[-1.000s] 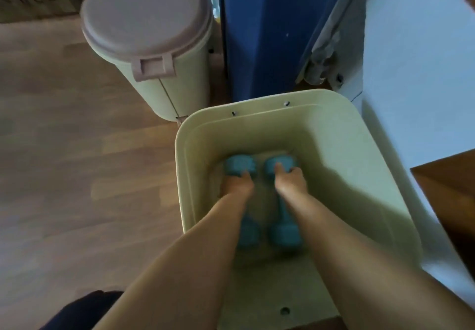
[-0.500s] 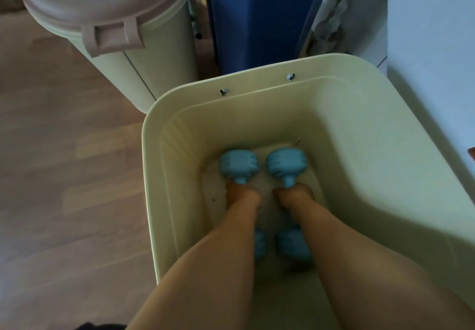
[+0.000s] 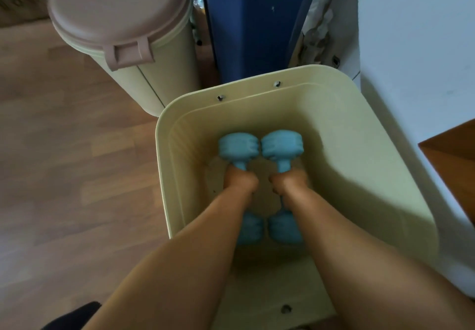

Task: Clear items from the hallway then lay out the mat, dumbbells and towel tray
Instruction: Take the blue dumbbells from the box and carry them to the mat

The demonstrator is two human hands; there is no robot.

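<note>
We're looking down on a wooden floor (image 3: 64,175) where a pale yellow bin (image 3: 372,201) stands open against the white wall (image 3: 416,47), with a lidded round bucket (image 3: 120,21) just beside its far left corner and a blue panel (image 3: 252,21) behind. Down inside the bin we've got both arms reaching in: our left hand (image 3: 240,182) is wrapped tight around the handle of the left dumbbell (image 3: 237,148), and our right hand (image 3: 289,182) is clenched on the right dumbbell (image 3: 281,147), the two weights side by side, far heads touching.
</note>
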